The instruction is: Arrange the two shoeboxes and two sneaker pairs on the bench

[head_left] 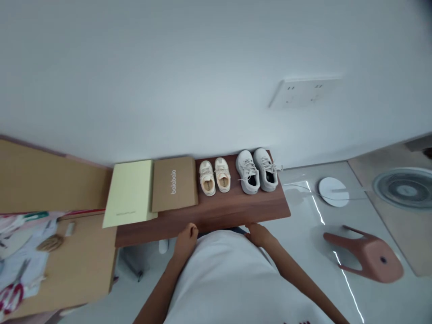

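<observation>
My left hand (pixel 186 237) rests at the front edge of a dark wooden bench (pixel 222 211), its fingers curled in with nothing seen in them. My right hand (pixel 258 233) touches the same front edge further right; its fingers are bent over the edge and partly hidden by my white shirt. On the bench stand a small cream pair of shoes (pixel 214 176) and a larger grey-white pair of laced sneakers (pixel 257 170). To their left lie a brown shoe box (pixel 174 183) with white lettering and a pale yellow box (pixel 130 192).
A light wooden desk (pixel 81 261) with papers and scissors stands at the left. A terracotta plastic stool (pixel 366 254) stands on the glossy floor at right, beyond it a white round disc (pixel 333 191) and a floor fan (pixel 403 186). A white wall with a socket plate (pixel 302 92) rises behind.
</observation>
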Demonstrator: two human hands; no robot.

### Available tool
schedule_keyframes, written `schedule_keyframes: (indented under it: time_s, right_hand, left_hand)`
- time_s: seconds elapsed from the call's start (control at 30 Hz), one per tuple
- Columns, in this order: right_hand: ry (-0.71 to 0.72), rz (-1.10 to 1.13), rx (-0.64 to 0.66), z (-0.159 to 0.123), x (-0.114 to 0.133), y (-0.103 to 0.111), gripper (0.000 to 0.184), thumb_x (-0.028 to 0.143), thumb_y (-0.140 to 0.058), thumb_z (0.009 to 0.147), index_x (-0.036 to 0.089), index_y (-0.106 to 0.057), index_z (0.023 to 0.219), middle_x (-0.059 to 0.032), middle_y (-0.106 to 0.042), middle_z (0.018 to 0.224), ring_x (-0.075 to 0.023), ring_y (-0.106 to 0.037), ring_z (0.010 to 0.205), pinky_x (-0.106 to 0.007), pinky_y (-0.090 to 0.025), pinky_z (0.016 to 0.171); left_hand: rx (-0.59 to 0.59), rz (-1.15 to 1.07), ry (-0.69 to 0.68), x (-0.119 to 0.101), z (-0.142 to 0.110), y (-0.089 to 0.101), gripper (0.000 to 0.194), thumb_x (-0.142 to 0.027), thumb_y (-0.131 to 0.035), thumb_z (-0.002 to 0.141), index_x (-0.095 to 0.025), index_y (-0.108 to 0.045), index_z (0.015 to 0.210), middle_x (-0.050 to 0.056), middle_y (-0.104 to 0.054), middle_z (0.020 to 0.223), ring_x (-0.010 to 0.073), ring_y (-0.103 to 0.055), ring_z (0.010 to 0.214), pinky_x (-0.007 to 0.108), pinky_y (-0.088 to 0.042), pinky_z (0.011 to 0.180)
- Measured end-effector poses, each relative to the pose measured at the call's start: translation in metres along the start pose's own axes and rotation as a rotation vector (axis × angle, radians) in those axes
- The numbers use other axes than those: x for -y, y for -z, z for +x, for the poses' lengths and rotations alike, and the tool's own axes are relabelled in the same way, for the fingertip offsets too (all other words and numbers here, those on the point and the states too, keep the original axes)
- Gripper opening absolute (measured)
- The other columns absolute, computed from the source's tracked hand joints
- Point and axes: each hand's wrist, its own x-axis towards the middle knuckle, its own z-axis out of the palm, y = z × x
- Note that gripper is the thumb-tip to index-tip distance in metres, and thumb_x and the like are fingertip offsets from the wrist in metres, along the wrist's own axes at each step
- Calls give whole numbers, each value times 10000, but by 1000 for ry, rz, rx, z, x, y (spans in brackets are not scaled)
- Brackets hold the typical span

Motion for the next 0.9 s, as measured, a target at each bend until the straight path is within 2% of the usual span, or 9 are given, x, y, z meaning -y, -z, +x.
schedule_keyframes:
  time_s: [0.07,0.17,0.27,0.37,0.5,0.63,0.73,0.83,0.9]
  right_hand:
    - [64,-40,23,8,14,-1,379,282,-571,920,217,-635,1288,-125,-705,1236,-275,-662,1129,-362,-479,918]
    - [150,-123,-59,31,44,17,395,308,-534,955,206,-601,1330,-147,-665,1293,-279,-646,1142,-362,-474,922]
    - [176,-212,-232,61,83,42,398,323,-495,976,193,-584,1342,-175,-628,1320,-303,-611,1161,-392,-458,941]
    - [153,-258,-400,92,122,54,407,320,-505,965,193,-575,1345,-200,-592,1345,-328,-558,1209,-431,-432,974]
    - [43,-307,-494,124,155,44,561,281,-597,907,175,-491,1447,-262,-543,1371,-383,-508,1271,-568,-348,1045]
    - [-124,-262,-396,142,165,32,650,337,-631,900,166,-433,1494,-291,-527,1364,-413,-520,1261,-652,-337,1021]
    - [-170,-177,-318,147,162,36,514,195,-434,982,198,-428,1496,-273,-523,1369,-359,-547,1256,-550,-456,940]
    - [-106,-130,-294,146,157,41,515,96,-365,978,214,-457,1471,-241,-526,1373,-304,-568,1254,-420,-502,900]
    - [-62,-99,-295,142,153,44,483,113,-440,967,214,-492,1436,-218,-543,1364,-293,-583,1239,-376,-509,887]
  left_hand:
    - [-67,-41,57,19,-7,7,210,-199,-389,974,-232,-556,851,12,-706,865,166,-675,841,245,-430,767]
    - [-104,-89,91,33,-14,15,206,-229,-389,993,-229,-570,895,23,-714,887,165,-676,851,243,-433,772]
    - [-60,-99,33,38,-17,21,169,-225,-429,981,-229,-597,974,20,-724,906,156,-683,855,233,-436,775]
    - [40,-45,-17,47,-17,30,176,-228,-462,966,-242,-613,1056,13,-736,916,161,-694,852,237,-441,760]
    - [118,27,-48,72,-13,52,214,-246,-464,967,-258,-607,1126,24,-751,997,176,-704,873,259,-455,774]
    - [138,9,-131,93,-5,68,223,-253,-470,966,-251,-615,1135,45,-745,1061,190,-707,935,281,-482,822]
    - [134,-58,-281,76,14,59,279,-204,-480,941,-237,-610,1186,64,-724,1111,191,-689,1028,307,-500,911]
    - [118,-114,-505,27,48,34,439,-176,-526,898,-206,-543,1336,117,-628,1316,203,-622,1195,347,-476,1032]
    - [85,-109,-560,-12,76,17,559,-150,-536,880,-162,-459,1434,172,-537,1429,227,-557,1301,374,-442,1088]
